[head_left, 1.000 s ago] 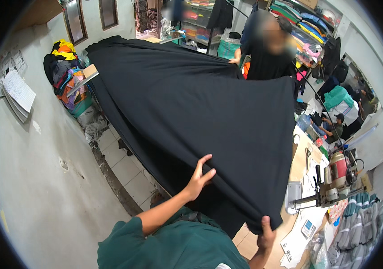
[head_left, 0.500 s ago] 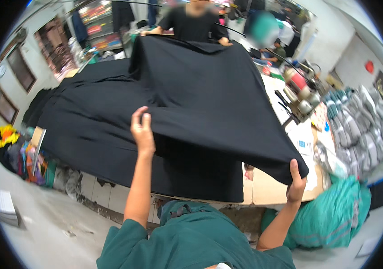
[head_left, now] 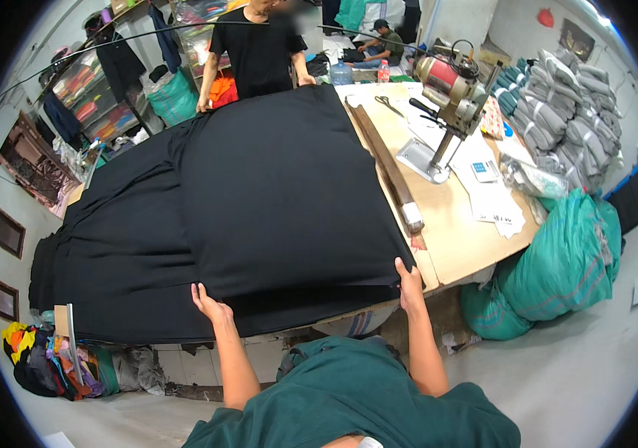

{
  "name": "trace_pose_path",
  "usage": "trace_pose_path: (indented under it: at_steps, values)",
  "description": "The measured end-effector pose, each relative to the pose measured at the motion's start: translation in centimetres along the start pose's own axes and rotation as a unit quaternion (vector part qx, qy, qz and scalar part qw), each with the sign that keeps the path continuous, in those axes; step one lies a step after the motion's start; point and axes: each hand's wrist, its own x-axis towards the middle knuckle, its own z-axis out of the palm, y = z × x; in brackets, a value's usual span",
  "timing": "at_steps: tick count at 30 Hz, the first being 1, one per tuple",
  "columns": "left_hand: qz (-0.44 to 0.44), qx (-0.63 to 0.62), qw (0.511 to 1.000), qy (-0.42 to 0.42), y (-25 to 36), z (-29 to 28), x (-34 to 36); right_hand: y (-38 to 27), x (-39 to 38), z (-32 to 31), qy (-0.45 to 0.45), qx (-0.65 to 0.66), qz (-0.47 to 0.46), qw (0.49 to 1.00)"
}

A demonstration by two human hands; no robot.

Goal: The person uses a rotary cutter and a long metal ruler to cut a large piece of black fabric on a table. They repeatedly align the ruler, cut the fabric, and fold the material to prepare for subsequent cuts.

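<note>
A large black cloth [head_left: 282, 194] lies spread over the table, on top of more black cloth [head_left: 128, 224] that reaches to the left. At its near right corner my right hand [head_left: 410, 287] is closed, pinching the edge between thumb and fingers. My left hand [head_left: 214, 308] touches the near edge further left, its fingers stretched and apart. Between my hands the edge hangs slightly raised over a dark gap. Across the table a co-worker in a black T-shirt [head_left: 252, 56] has both hands at the far edge of the cloth.
Right of the cloth lies a long brown bar [head_left: 385, 164]. Beyond it stand a cutting machine [head_left: 446, 112], scissors [head_left: 390, 106], papers [head_left: 494, 201] and a calculator [head_left: 481, 169]. Green sacks [head_left: 550, 269] crowd the table's right end, with grey bundles [head_left: 569, 112] behind. Colourful fabric [head_left: 42, 362] sits at lower left.
The cloth, lifted between the co-worker and me before, has come down flat on the table. Both my hands have lowered toward the near edge, the right one moving left. The view has shifted.
</note>
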Motion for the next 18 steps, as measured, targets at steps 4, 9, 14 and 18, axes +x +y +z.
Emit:
trace_pose_path:
  at_steps: [4, 9, 14, 18]
  values:
    - [-0.007, 0.014, 1.0, -0.016, -1.5, -4.1, 1.1, 3.8, -0.4, -0.2, 0.056, -0.072, -0.026, 0.995]
    - [0.007, 0.068, 0.994, -0.088, -1.1, -5.3, 0.1, 4.5, 0.4, -1.7, 0.072, -0.132, -0.031, 0.988]
    - [0.218, 0.218, 0.937, -0.164, 3.0, 0.6, -2.2, -2.1, 2.2, -1.0, 0.011, -0.07, -0.101, 0.992]
    - [0.343, 0.256, 0.896, -0.115, 8.4, 5.2, -6.1, -8.4, 1.1, -0.3, -0.013, -0.039, -0.174, 0.984]
